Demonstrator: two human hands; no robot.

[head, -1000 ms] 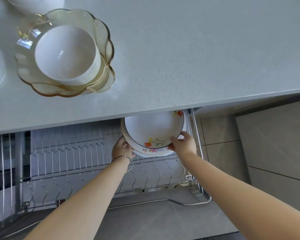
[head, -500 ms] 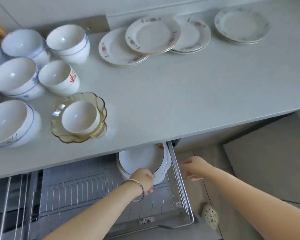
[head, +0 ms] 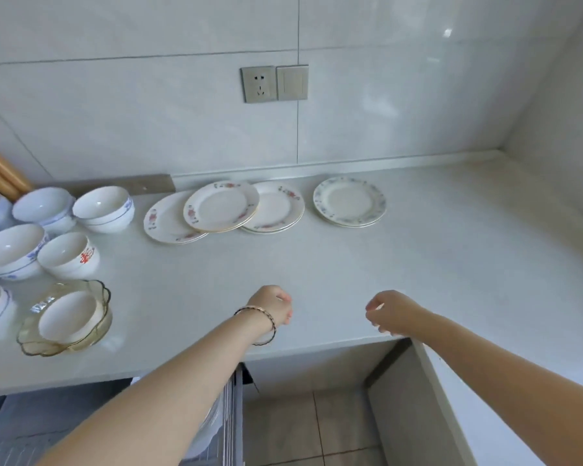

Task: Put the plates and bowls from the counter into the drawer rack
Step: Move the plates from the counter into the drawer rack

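Note:
Both my hands hover empty over the front of the white counter (head: 418,264). My left hand (head: 272,306), with a bracelet on the wrist, and my right hand (head: 389,312) both have loosely curled fingers and hold nothing. At the back lie overlapping flowered plates (head: 221,206) and a blue-rimmed plate stack (head: 349,201). Several white bowls (head: 103,207) stand at the left, one inside an amber glass dish (head: 64,317). Below the counter edge the drawer rack (head: 231,418) is mostly hidden by my left arm; a white plate rim (head: 212,422) shows in it.
A wall socket and switch (head: 274,83) sit on the tiled wall behind. Wooden handles (head: 0,173) lean at the far left. A cabinet side and tiled floor (head: 303,432) show below right.
Both hands left the plate standing in the drawer rack and rose above the counter. The view tilted up from the drawer to the counter and wall.

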